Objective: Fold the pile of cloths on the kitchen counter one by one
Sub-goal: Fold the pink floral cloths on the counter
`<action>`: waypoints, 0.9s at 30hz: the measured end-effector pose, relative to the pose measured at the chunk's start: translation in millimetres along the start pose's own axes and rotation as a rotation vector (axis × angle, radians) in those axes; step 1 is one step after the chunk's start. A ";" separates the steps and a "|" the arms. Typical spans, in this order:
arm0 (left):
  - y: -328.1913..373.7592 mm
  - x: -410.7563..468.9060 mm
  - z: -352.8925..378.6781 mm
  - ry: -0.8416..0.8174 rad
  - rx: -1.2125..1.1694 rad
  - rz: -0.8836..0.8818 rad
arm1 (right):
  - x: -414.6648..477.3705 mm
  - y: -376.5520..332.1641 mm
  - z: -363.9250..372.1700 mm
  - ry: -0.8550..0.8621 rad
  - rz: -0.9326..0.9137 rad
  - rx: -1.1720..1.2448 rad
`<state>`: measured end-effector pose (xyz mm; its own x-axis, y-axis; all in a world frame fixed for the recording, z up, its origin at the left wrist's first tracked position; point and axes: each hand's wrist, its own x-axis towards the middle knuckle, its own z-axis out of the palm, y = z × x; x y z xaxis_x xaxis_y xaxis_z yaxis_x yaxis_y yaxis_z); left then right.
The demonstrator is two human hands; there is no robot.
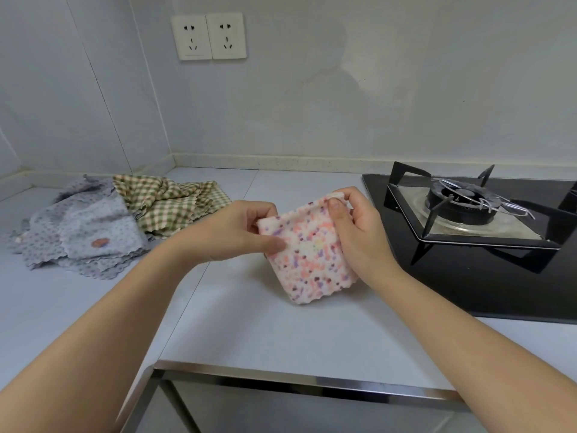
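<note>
A small white cloth with pink, orange and purple speckles (309,254) is held up over the middle of the counter, folded into a rough square with its lower edge touching the surface. My left hand (246,228) pinches its upper left corner between thumb and fingers. My right hand (356,226) pinches its upper right corner. To the left lies the pile: a green-and-cream checked cloth (170,204) bunched at the back, and grey dotted cloths (93,235) spread in front of it.
A black glass gas hob (487,276) with a burner and pan support (462,201) fills the right of the pale counter (249,323). A steel edge (281,375) marks the counter's front. Two wall sockets (209,35) sit on the back wall.
</note>
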<state>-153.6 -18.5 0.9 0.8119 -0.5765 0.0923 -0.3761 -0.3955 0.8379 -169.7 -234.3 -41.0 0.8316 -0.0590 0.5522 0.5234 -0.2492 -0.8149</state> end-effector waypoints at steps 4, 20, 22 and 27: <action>1.0 -2.2 2.0 -0.127 -0.007 -0.072 | -0.9 2.0 0.7 -0.029 0.012 -0.006; -11.3 12.0 11.8 0.361 -0.139 -0.136 | 5.4 9.2 -0.7 -0.084 0.379 0.214; -10.6 13.8 15.1 0.363 -0.206 -0.172 | 5.7 9.7 -1.0 -0.045 0.420 0.202; -8.1 17.1 26.8 0.356 -0.337 -0.276 | 6.7 10.4 -0.5 -0.010 0.432 0.268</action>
<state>-148.6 -44.2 -18.8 0.9826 -0.1839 -0.0274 -0.0128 -0.2136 0.9768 -158.8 -237.8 -45.6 0.9837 -0.0923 0.1544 0.1597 0.0525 -0.9858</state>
